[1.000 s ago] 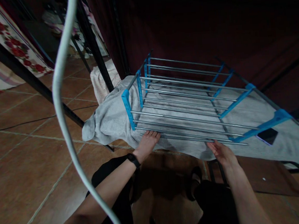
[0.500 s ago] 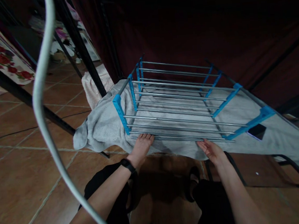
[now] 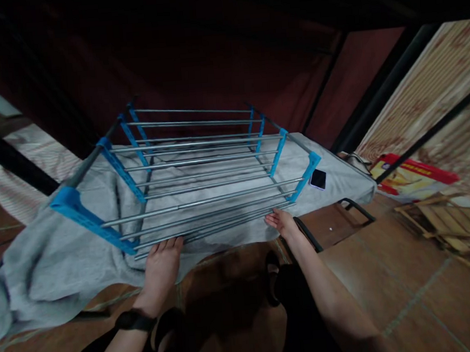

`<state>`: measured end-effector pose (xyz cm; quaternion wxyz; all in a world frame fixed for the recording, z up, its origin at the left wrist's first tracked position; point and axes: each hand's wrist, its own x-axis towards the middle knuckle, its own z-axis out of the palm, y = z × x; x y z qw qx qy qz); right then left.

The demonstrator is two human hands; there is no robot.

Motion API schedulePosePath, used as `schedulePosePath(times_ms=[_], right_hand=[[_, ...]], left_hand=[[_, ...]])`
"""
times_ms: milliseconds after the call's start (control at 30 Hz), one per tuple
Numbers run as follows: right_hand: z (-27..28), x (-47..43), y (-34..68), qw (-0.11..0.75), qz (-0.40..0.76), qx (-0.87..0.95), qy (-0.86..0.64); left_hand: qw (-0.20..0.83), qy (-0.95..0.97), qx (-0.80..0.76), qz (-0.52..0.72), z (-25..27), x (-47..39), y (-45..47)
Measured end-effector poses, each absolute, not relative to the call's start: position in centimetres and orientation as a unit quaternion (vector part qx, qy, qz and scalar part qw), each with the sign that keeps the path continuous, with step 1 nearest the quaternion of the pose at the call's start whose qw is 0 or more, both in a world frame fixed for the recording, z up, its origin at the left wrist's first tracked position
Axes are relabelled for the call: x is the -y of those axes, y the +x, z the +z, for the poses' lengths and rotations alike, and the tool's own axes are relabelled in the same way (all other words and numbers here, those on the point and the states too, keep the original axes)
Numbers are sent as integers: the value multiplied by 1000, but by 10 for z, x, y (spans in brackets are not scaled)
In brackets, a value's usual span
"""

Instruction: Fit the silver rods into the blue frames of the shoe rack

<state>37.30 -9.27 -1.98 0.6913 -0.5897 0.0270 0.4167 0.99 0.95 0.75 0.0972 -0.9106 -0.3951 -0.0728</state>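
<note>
A shelf rack of silver metal tubes and blue plastic brackets lies on a grey blanket. Several loose metal rods lie along its front edge. My left hand, with a black band on the wrist, has its fingers curled over the rods near their left end; its thumb is hidden. Near the right end of the rods, my right hand touches them with its fingertips, fingers stretched out and palm partly turned up.
A phone lies on the blanket right of the rack. Dark bed-frame posts stand on either side, with a dark red curtain behind. On the tiled floor at right are a red-yellow box and a wooden slatted piece.
The view has swung to the right, so the rack appears further left and the box and slatted wood have come into sight. Both hands stay at the loose rods.
</note>
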Motion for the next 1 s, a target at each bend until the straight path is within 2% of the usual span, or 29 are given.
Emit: schedulePosePath(times_ms=[1000], right_hand=[[-20, 94, 381, 676, 440, -23, -590]], left_hand=[[78, -904, 419, -43, 12, -7, 7]])
